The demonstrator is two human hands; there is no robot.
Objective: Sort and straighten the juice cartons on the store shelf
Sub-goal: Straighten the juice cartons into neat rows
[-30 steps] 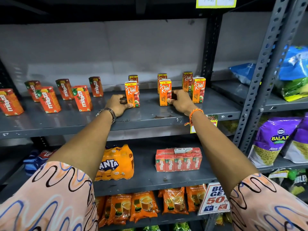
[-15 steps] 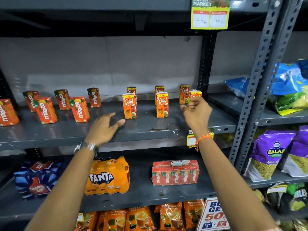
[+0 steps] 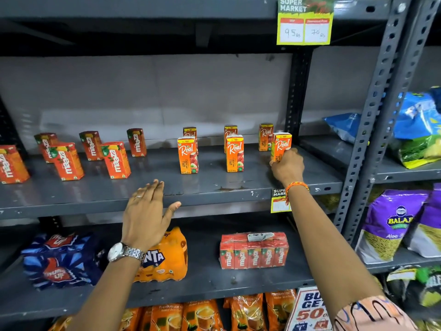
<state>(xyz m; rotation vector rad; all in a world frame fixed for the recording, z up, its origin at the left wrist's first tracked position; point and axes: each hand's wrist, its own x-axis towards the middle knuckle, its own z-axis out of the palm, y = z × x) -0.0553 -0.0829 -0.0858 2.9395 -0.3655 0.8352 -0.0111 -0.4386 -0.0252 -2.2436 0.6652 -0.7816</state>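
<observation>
On the grey metal shelf [image 3: 214, 187] stand several orange Real juice cartons in two rows and, to the left, several red Maaza cartons [image 3: 115, 160]. My right hand [image 3: 287, 168] is shut on the lower part of the rightmost front Real carton [image 3: 281, 145], near the shelf's right upright. Two more front Real cartons [image 3: 187, 155] [image 3: 234, 154] stand upright to its left, with three behind them [image 3: 265, 136]. My left hand [image 3: 146, 215] hovers open at the shelf's front edge, fingers spread, holding nothing.
A black upright post [image 3: 297, 96] bounds the shelf on the right. Below sit a Fanta pack [image 3: 167, 256], a Thums Up pack [image 3: 59, 259] and a wrapped Maaza multipack [image 3: 253, 250]. Snack bags [image 3: 391, 223] fill the neighbouring rack. A price tag [image 3: 304, 22] hangs above.
Both hands let go of the two middle front Real cartons. My right hand moved right and gripped the rightmost front carton; my left hand pulled back to the shelf edge, open.
</observation>
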